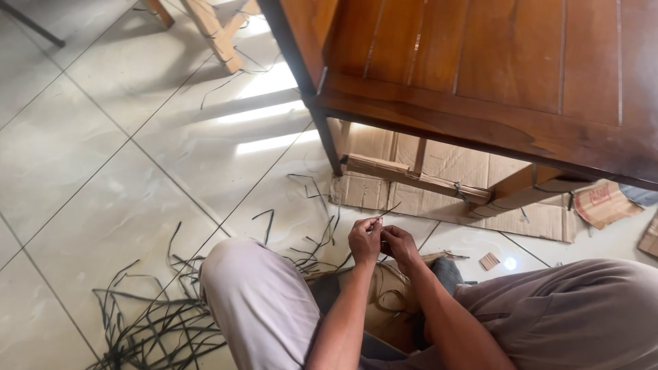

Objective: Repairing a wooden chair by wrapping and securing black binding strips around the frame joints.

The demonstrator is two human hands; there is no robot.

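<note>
1. Where the two hands meet above the lap, the left hand (364, 240) and the right hand (399, 244) touch at the fingertips, both sets of fingers pinched on a thin dark strand (388, 210) that rises up and to the right from the grip.
2. Just beyond the hands runs the near edge of a flattened cardboard sheet (445, 164) lying on the floor under a brown wooden table (480, 62); the table's front rail and dark leg (329, 140) bound the room ahead.
3. To the left, the pale tiled floor (82, 157) lies open, apart from a loose tangle of dark strips (157, 322) beside the left knee (240, 274).
4. A small ridged wooden piece (489, 260) lies on the tiles to the right of the hands.
5. Hidden or unclear: the tan object in the lap (384, 301) is largely covered by the forearms; the table and both legs are cut off by the frame edges; the strand's lower end cannot be traced.
</note>
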